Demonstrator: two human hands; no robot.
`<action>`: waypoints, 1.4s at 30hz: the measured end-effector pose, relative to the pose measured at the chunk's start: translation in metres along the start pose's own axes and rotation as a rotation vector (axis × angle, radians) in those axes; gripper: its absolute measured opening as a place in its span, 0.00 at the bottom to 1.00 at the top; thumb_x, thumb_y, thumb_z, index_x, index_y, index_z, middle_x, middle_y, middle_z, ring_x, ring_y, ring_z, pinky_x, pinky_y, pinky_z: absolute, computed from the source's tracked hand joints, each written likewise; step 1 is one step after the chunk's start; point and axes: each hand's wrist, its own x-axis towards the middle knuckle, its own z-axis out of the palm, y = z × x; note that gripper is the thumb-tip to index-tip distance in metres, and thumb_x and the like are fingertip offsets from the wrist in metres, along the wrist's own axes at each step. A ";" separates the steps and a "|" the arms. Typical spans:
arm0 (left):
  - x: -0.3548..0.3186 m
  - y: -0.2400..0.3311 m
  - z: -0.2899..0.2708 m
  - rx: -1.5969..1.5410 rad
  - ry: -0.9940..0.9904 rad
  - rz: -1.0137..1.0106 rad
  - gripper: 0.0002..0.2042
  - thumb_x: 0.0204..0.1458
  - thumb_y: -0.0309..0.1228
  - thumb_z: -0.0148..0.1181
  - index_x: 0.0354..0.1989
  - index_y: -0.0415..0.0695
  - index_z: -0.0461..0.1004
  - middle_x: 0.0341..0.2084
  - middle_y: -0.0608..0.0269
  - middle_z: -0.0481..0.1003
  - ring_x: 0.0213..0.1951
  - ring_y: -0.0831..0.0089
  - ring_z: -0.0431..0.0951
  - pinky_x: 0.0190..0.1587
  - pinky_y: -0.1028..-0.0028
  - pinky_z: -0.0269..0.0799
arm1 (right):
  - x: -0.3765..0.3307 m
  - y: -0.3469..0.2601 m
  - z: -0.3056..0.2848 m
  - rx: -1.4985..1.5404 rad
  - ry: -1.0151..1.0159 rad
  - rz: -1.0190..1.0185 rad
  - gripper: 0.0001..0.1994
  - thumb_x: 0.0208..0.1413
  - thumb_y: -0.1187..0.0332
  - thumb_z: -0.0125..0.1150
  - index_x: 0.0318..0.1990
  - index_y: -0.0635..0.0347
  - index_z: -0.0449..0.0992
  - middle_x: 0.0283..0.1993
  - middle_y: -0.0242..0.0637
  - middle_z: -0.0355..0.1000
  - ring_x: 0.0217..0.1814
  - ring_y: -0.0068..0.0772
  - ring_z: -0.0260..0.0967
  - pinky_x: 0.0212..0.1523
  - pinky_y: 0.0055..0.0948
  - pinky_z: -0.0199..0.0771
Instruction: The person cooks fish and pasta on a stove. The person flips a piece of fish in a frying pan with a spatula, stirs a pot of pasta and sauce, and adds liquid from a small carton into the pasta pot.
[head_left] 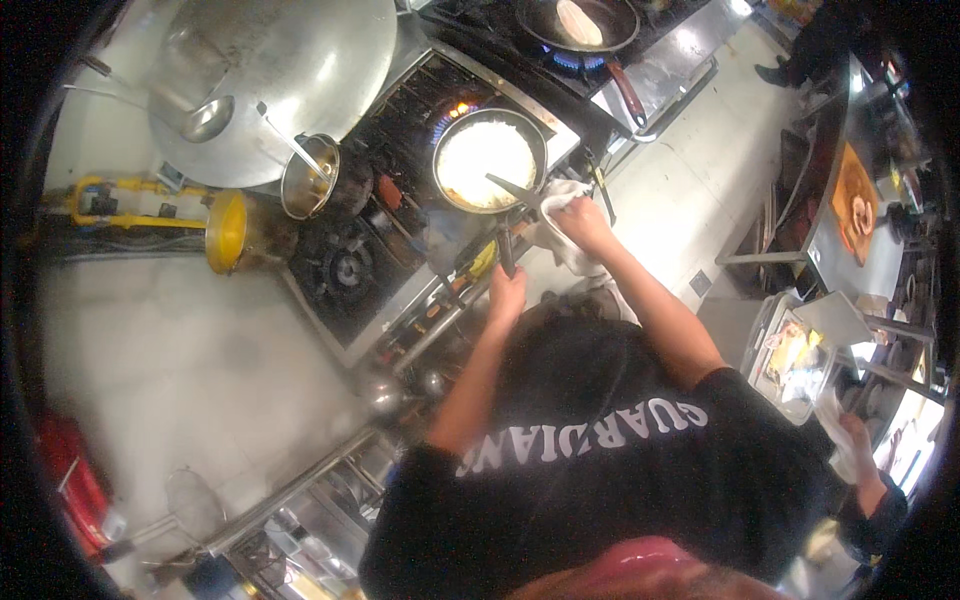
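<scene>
A round frying pan (540,152) sits tilted over a lit burner, filled with a pale, glaring food (484,158) whose kind I cannot make out. My left hand (508,290) is closed around the pan's dark handle (505,247). To its right, my right hand (580,226) grips a dark, flat spatula-like tool (512,189), its tip over the food. A white cloth (548,238) is bunched at that same hand and hangs below it. The fingers' exact hold on tool and cloth is partly hidden.
Another frying pan (612,48) with pale food stands over blue flame at the back. Left are a small pot (312,178), a large metal dome (300,60), a ladle (208,120) and a yellow container (228,230). At right, another person's hand (856,440) is near a food tray (800,405).
</scene>
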 end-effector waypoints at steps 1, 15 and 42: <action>0.007 -0.002 0.000 -0.025 0.003 -0.003 0.16 0.61 0.38 0.57 0.47 0.37 0.73 0.35 0.40 0.79 0.42 0.45 0.81 0.46 0.55 0.73 | -0.002 0.003 -0.006 0.029 0.040 -0.036 0.18 0.53 0.57 0.64 0.36 0.67 0.83 0.39 0.61 0.79 0.43 0.60 0.79 0.45 0.52 0.79; 0.012 -0.001 -0.006 0.087 0.155 0.256 0.11 0.60 0.35 0.57 0.39 0.38 0.73 0.21 0.58 0.74 0.27 0.65 0.76 0.34 0.61 0.71 | 0.012 -0.032 -0.022 -0.238 0.014 0.029 0.18 0.52 0.59 0.65 0.32 0.71 0.81 0.34 0.61 0.79 0.38 0.62 0.80 0.41 0.52 0.80; 0.009 0.014 -0.048 0.193 -0.021 0.096 0.18 0.61 0.39 0.57 0.51 0.37 0.74 0.43 0.39 0.80 0.47 0.45 0.81 0.50 0.54 0.72 | 0.009 -0.042 -0.056 -0.495 -0.059 0.023 0.12 0.52 0.64 0.62 0.32 0.66 0.82 0.33 0.56 0.79 0.35 0.59 0.79 0.39 0.51 0.79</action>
